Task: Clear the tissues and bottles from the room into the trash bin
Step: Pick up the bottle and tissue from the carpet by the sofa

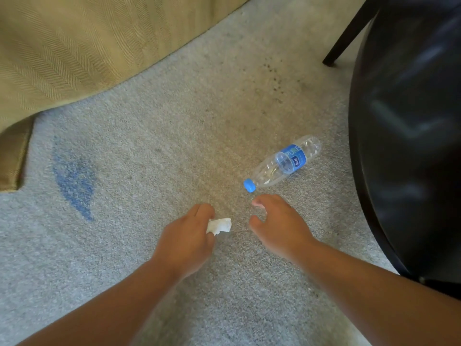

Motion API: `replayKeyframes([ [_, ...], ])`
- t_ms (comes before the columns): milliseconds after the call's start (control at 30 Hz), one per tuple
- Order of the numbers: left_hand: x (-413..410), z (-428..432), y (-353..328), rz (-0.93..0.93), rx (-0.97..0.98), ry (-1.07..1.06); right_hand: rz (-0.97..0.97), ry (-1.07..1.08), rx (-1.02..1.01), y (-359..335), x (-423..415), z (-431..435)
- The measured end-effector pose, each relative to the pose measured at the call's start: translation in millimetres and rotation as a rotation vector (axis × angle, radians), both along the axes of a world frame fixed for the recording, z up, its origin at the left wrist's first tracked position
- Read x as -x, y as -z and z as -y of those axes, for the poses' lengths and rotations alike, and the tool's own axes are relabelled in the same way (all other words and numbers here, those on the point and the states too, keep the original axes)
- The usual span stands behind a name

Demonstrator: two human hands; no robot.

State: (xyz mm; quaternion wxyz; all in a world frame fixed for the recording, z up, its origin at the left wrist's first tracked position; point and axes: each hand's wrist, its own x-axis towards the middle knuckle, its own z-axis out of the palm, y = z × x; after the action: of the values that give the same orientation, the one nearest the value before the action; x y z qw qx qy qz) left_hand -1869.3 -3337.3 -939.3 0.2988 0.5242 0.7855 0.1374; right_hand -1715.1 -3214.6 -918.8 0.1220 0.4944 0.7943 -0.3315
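A clear plastic bottle (pixel 284 163) with a blue label and blue cap lies on its side on the grey carpet, cap pointing toward me. My right hand (pixel 279 226) hovers just short of the cap, fingers spread and relaxed, holding nothing. My left hand (pixel 187 236) grips a crumpled white tissue (pixel 219 226), which sticks out between its fingers, above the carpet to the left of the right hand.
A tan fabric bed skirt or sofa base (pixel 74 46) fills the upper left. A black glossy round chair (pixel 409 146) stands close on the right, beside the bottle, with a dark leg (pixel 349 33) behind. A blue stain (pixel 74 178) marks the carpet at left.
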Motion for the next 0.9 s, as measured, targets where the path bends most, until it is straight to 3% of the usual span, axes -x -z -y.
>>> replayKeyframes([
  [533, 12.3, -10.7, -15.3, 0.043, -0.035, -0.073, -0.16, 0.978, 0.029, 36.1, 52.2, -74.6],
  [900, 11.1, -4.4, -14.2, 0.078, 0.026, -0.08, -0.036, 1.215, 0.083, 60.8, 61.9, -117.5],
])
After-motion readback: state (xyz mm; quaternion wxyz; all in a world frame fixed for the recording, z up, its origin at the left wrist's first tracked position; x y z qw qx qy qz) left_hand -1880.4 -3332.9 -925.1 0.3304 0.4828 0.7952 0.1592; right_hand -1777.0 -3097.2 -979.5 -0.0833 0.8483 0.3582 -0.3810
